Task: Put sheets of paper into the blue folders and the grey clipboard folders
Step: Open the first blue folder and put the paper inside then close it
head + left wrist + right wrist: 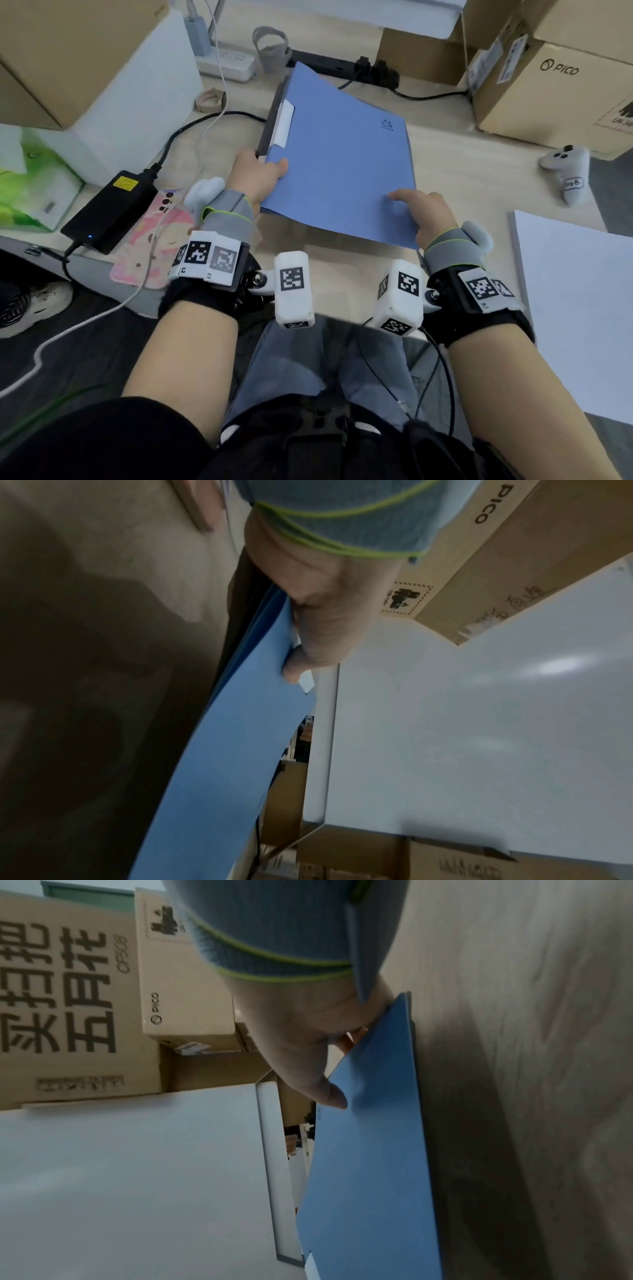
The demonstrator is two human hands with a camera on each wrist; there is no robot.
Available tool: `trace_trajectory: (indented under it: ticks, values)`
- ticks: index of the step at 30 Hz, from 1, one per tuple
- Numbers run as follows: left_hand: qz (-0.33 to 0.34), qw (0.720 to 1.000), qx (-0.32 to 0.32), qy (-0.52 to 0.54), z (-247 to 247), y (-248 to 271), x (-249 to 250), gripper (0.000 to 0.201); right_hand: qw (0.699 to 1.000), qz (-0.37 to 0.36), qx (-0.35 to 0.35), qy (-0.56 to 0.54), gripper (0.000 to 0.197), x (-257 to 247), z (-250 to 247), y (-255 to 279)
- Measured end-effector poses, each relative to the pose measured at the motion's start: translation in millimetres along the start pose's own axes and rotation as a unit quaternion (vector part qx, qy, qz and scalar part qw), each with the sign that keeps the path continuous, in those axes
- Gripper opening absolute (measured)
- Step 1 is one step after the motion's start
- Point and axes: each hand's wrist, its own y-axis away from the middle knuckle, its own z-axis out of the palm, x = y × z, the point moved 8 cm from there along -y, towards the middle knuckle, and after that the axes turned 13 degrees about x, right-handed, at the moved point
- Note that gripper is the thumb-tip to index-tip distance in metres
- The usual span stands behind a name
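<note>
Over the bench (479,164), both hands pinched one closed folder (342,164), left hand (255,173) and right hand (428,214); filling looked barely begun; paper (575,308) waited beside.

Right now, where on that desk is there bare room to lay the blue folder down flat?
The widest bare wood lies between the blue folder and the grey controller, behind the white paper stack. A narrow bare strip runs along the near desk edge. The left side is crowded: black power adapter, pink phone, cables.

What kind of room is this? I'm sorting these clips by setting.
Probably an office or storeroom desk: cardboard boxes stacked behind, a power strip, and a paper stack beside the blue folder.
</note>
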Motion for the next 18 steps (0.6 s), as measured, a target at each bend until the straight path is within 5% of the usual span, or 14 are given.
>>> trace_trajectory:
  ticks: [3, 10, 14, 18]
  values:
    - [-0.005, 1.0, -0.011, 0.001, 13.0, 18.6, -4.0, 0.041, 1.0, 0.001, 0.02, -0.008, 0.032, 9.6, -21.3, -1.1]
    - [-0.023, 0.998, -0.051, -0.004, 52.6, 61.6, -16.7, 0.039, 0.998, -0.015, 0.066, 0.011, 0.031, 32.0, -69.2, -3.6]
    - [-0.039, 0.997, -0.067, -0.029, 68.1, 80.3, -29.3, 0.048, 0.996, -0.022, 0.065, 0.065, 0.056, 43.5, -94.1, -3.4]
    - [-0.047, 0.991, -0.093, -0.083, 76.3, 93.9, -40.0, 0.055, 0.986, -0.038, 0.062, 0.151, 0.034, 49.2, -115.5, 0.8]
